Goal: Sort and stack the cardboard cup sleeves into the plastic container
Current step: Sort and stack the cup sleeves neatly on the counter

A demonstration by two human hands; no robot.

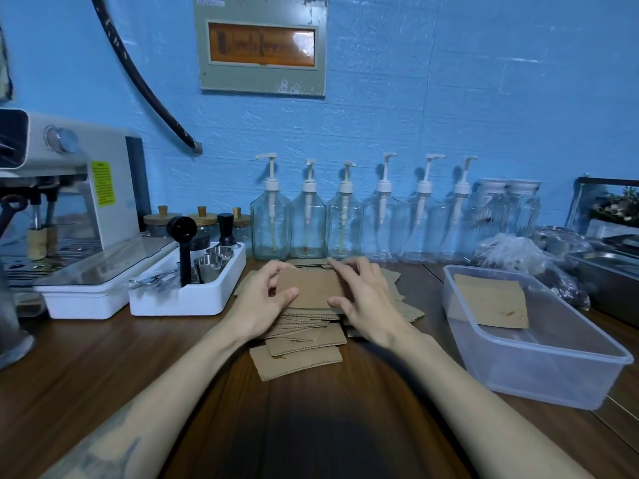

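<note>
At about nine o'clock from the pile, the white tray (188,299) of coffee tools is sitting on the desk (121,357), close enough that a wide sweep of your elbow could be knocking it.

Your left hand (262,299) is curling over the left end of the top sleeve (313,288), thumb pressing on its face and fingers (273,271) wrapping the far edge, so it is gripping that sleeve and not lying flat. Beneath it, the pile of cardboard sleeves (301,344) is spreading loosely toward six o'clock, the edges fanning out and not squared.

Your right hand (366,295) is pinching the right end of the same sleeve, thumb near the front edge and fingers reaching over the back. Both hands are sharing one sleeve, and I cannot tell whether a second one is sticking under it.

At three o'clock the plastic container (539,375) is standing well apart from the pile, with one sleeve in the container (491,302) lying flat toward its far end.

Here is what you are risking, as I judge it. Lifting the top sleeve off a loose fan is likely dragging its neighbours along and scattering them across the desk. Carrying two stuck together would be spoiling the sort. Dropping the sleeve askew on the one already inside would be starting a crooked stack, and a heavy hand on the light container's rim could be sliding it.
</note>
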